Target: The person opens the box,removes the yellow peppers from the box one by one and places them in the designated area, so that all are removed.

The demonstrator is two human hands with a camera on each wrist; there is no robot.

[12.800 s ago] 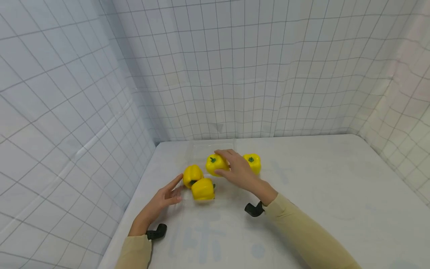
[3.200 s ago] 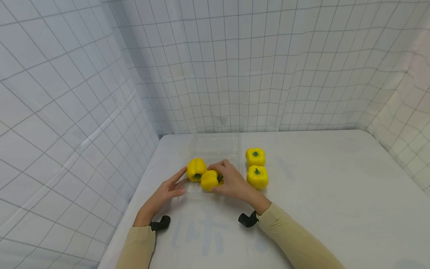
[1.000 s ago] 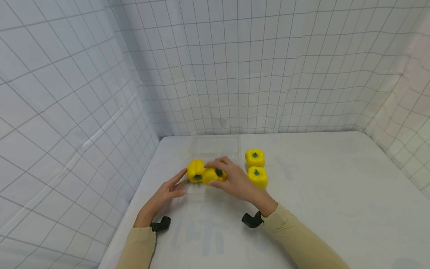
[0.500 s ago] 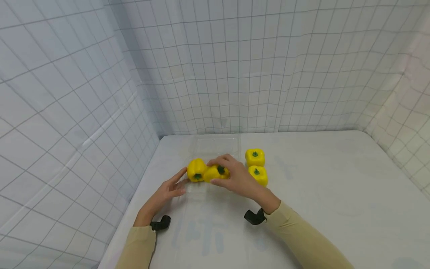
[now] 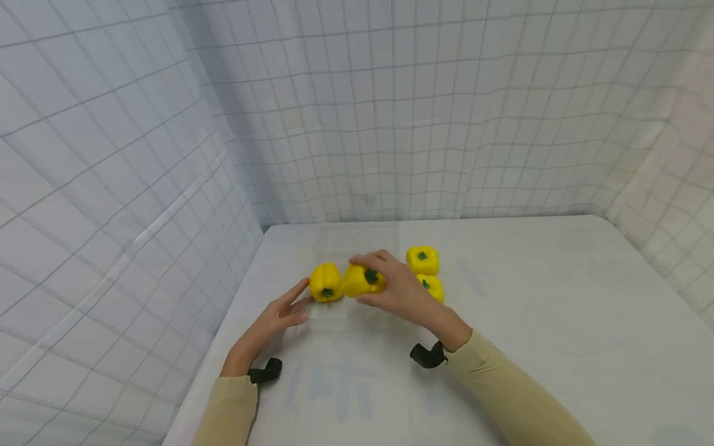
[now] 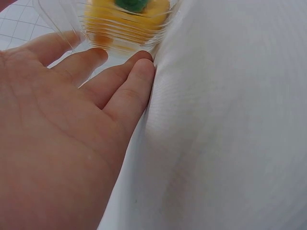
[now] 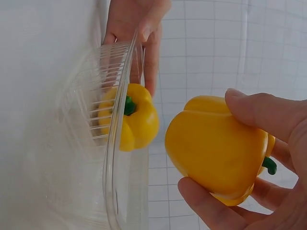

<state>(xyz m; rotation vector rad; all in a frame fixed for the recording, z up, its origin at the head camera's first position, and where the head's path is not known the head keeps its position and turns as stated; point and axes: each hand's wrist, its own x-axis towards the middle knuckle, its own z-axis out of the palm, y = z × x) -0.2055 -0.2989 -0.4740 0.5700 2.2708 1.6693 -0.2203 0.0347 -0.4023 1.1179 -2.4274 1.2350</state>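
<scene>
Here, the right hand (image 5: 404,290) pinches a pepper (image 5: 359,283) above the tub (image 7: 110,177). The left hand (image 5: 279,314), fingers straight, lies just beside the tub and second pepper (image 5: 325,280)

Lighting: diffuse brightness is covering the counter (image 5: 558,322). Shadow: a faint one is falling beside the right sleeve (image 5: 519,396). Glare: glints are edging the clear container (image 7: 111,172).

Container (image 7: 111,165) on table (image 5: 535,297) — left pepper (image 5: 326,280) inside; to the container's right, near pepper (image 5: 434,288) — far pepper (image 5: 422,261) directly behind.
</scene>
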